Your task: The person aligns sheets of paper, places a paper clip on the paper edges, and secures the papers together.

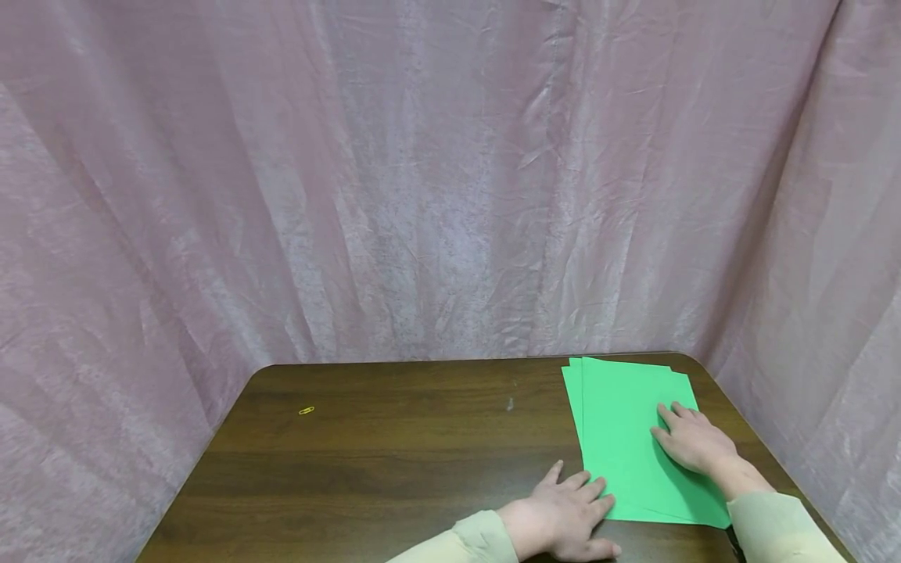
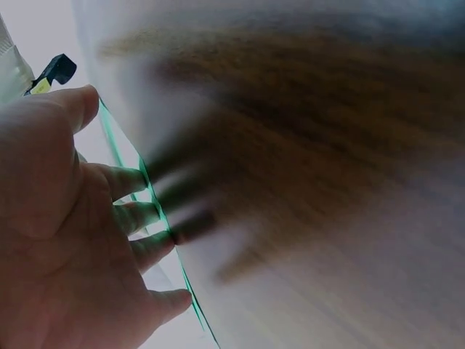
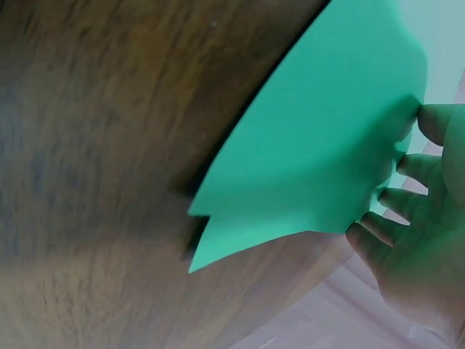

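Observation:
Several green paper sheets (image 1: 619, 438) lie in a loose, slightly fanned stack at the right side of the brown wooden table (image 1: 394, 485). My right hand (image 1: 693, 442) rests on the stack's right part with fingers spread. In the right wrist view its fingertips touch the green paper (image 3: 305, 145), whose corners are offset. My left hand (image 1: 566, 516) lies spread at the stack's near left corner, its fingertips right at the paper edge. From the left wrist view, the fingers of the left hand (image 2: 80, 225) are extended along a thin green edge.
A yellow paper clip (image 1: 306, 410) lies at the table's far left. Pink curtains (image 1: 450, 195) hang behind the table and along its sides. Partly hidden by the right sleeve (image 1: 774, 524), a dark object (image 1: 736, 543) shows near the front right.

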A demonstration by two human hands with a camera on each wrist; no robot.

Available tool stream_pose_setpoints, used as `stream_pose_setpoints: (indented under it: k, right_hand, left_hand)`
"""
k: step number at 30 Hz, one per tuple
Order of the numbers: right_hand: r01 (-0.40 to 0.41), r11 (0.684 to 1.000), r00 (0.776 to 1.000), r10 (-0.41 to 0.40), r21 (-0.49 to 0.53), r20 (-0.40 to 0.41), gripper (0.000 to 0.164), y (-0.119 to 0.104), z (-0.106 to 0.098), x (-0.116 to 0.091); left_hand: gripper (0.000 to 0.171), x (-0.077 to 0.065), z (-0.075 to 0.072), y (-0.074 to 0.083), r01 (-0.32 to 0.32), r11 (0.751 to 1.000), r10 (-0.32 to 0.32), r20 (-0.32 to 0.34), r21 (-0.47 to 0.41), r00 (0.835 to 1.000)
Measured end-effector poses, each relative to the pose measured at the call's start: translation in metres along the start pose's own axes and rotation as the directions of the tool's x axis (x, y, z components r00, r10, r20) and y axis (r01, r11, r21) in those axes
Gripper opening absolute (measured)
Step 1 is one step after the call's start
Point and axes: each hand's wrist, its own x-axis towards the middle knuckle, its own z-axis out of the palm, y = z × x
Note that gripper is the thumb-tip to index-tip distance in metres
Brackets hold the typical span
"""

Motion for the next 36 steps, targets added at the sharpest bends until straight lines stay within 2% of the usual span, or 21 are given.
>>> stream_pose_setpoints:
  k: [17,26,32,36]
  right_hand:
    - [0.082,0.996,0.996,-0.084,-0.047,-0.039,0.05,-0.019,0.004,0.004]
    - [0.114,0.993,0.993,-0.115,-0.037,-0.018,0.056,-0.031,0.006,0.002]
    - [0.133,0.991,0.991,-0.133,0.033,0.027,0.069,-0.035,0.006,0.001]
    - [0.153,0.988,0.987,-0.154,0.037,0.035,0.074,-0.037,0.008,0.003]
  left_hand:
    - [0.066,-0.022,-0.001,-0.016,-0.024,0.999,0.024,-0.01,-0.044,1.0]
    - [0.06,-0.035,0.003,-0.029,-0.057,0.996,0.053,-0.051,-0.065,0.997]
    - [0.057,-0.046,0.004,-0.037,-0.052,0.994,0.045,-0.071,-0.092,0.996]
    - [0.054,-0.052,0.005,-0.041,-0.044,0.995,0.036,-0.096,-0.085,0.995]
